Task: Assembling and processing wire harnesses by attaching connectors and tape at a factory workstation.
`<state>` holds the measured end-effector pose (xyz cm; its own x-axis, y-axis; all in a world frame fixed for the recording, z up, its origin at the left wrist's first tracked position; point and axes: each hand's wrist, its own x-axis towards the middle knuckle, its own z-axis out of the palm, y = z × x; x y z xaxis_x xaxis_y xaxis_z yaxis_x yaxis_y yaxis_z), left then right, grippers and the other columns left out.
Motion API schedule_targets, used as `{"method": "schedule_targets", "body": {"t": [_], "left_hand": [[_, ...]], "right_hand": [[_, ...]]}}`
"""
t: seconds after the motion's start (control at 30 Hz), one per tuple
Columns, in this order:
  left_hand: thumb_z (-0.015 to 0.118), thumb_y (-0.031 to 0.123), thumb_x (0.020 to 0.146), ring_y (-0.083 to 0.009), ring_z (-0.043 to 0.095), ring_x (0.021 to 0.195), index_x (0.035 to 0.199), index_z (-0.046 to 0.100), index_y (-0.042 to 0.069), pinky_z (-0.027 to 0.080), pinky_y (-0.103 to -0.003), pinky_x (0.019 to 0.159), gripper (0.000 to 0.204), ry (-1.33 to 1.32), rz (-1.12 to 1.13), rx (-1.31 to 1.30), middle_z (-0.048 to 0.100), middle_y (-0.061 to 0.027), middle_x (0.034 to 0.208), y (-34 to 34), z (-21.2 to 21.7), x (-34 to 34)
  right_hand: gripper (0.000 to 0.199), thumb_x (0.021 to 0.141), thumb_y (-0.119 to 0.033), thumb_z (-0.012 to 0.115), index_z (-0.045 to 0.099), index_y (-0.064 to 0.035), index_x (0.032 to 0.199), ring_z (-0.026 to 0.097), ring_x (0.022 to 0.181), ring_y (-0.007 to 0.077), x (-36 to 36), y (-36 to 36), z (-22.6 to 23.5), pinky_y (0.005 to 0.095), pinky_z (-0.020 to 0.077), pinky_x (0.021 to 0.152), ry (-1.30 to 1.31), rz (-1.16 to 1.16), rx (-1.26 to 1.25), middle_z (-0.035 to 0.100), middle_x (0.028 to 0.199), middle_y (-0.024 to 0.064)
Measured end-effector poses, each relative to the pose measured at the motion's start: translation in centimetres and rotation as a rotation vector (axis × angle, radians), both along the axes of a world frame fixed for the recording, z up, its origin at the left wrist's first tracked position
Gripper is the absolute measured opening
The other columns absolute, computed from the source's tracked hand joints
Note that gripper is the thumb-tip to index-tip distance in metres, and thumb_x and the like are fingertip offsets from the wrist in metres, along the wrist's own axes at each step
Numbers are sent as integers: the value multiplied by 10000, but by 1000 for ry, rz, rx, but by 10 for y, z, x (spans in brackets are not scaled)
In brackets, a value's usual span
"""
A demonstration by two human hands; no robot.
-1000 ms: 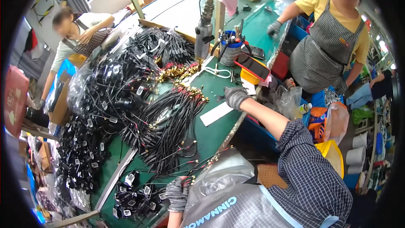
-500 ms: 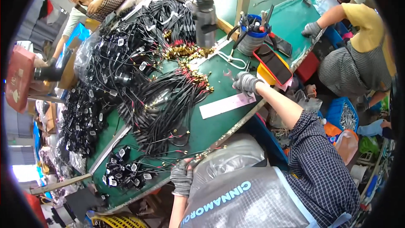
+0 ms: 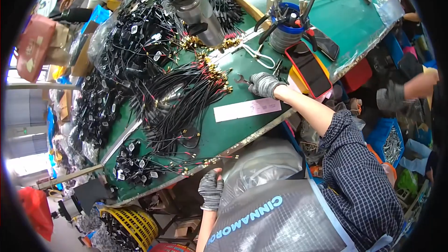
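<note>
My right hand (image 3: 265, 85), in a grey striped glove, is closed on a small open-ended wrench (image 3: 241, 79) above the green worktable (image 3: 252, 133). Its jaw points left, toward a pile of black cables (image 3: 179, 105) with brass-coloured and red ends. Below the hand lies a pale pink paper strip (image 3: 247, 109). My left hand (image 3: 211, 189), gloved alike, hangs just off the table's front edge. Its fingers are loosely bent and apart from the cables, with nothing visible in them. Close by, a few cables with black-and-clear ends (image 3: 140, 163) reach along the edge.
A metal machine column (image 3: 198, 14) stands over the cables. Right of it are a tool bucket (image 3: 285, 30), a red-framed phone (image 3: 308, 67) and a dark phone (image 3: 325, 44). More black cables (image 3: 100, 102) heap at left. A co-worker's gloved hand (image 3: 391, 97) is at far right.
My left hand has drawn back from the cable ends at the table edge. My right hand, with the wrench, stays near the paper strip. The view has shifted; the co-worker at right has moved.
</note>
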<state>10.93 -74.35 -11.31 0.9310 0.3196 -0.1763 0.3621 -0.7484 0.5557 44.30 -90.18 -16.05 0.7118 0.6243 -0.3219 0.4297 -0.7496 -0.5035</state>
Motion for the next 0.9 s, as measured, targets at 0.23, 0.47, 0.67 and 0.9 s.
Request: {"method": "schedule_targets", "body": {"t": [0.23,0.47,0.67,0.9], "left_hand": [[535,81,705,-250,562,773,892,575,91,434,-330,698,191,9,-3,-56,593,-73,838,-13,3,15],[540,58,713,-234,569,738,903,573,91,439,-308,665,196,-43,-80,-51,590,-74,818,-19,-1,34],[540,75,708,-248,564,744,904,570,101,438,-327,657,200,-92,-227,-82,586,-70,825,-27,-10,55],[544,87,708,-246,564,749,911,566,91,437,-323,662,204,-26,-266,-100,582,-78,840,-32,-8,62]], "right_hand": [[235,725,-193,558,556,-36,900,560,727,319,-12,-21,4,383,441,670,-159,-81,214,570,798,171],[399,714,-241,596,499,-36,1042,517,901,297,-30,-120,68,378,406,779,-762,-249,155,539,965,144],[676,669,-409,608,393,-10,1170,466,967,296,-27,-152,52,400,370,836,-775,-465,-238,478,1069,172],[817,646,-455,625,295,-12,1247,365,1132,331,-18,-120,80,381,289,945,-299,-560,-380,391,1212,202]]}}
